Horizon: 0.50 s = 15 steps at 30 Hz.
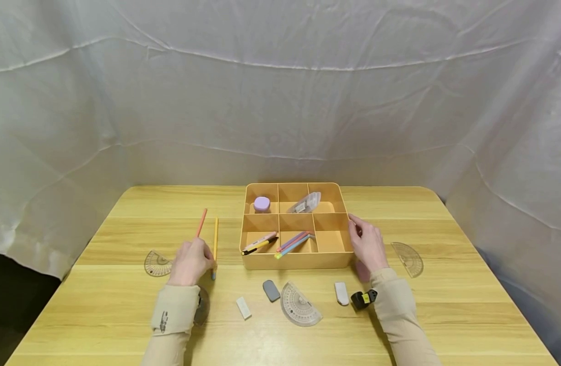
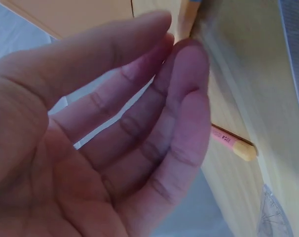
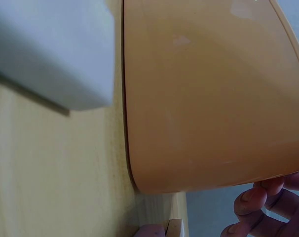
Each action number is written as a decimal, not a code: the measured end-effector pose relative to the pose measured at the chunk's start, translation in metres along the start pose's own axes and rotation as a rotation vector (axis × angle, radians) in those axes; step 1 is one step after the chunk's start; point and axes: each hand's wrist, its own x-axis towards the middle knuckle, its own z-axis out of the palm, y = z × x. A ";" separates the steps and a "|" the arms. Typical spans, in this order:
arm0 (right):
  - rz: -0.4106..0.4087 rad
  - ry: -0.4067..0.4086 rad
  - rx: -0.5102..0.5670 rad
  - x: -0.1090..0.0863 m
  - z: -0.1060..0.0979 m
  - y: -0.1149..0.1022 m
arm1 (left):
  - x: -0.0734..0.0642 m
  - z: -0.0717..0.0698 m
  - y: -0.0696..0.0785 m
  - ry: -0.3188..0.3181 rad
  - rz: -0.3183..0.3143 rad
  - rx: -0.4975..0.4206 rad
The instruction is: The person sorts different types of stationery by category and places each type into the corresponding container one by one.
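Pencils (image 1: 216, 236), two, are lying left of the organizer (image 1: 296, 261); the left hand (image 1: 190, 262), fingers curved, is covering the red one's near end, any hold unclear. Three blocks (image 1: 271, 291) are lying in front, three protractors (image 1: 301, 305) spreading across. The right hand (image 1: 369, 246), fingers bent, is touching the organizer's right side; whether gripping, I cannot tell.

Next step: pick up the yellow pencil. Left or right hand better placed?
Left, I'd say. The left hand has its fingertips right by the yellow pencil. The right hand is at the right side of the divided tray, which stands between it and the pencil.
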 end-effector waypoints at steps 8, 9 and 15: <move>0.001 0.003 0.003 0.000 0.000 0.000 | 0.002 0.002 0.000 -0.045 -0.058 0.007; 0.000 0.003 0.004 0.000 0.000 0.000 | 0.002 0.002 0.000 -0.048 -0.063 0.009; -0.007 0.010 0.006 0.000 -0.001 0.000 | 0.003 0.003 -0.001 -0.069 -0.065 0.001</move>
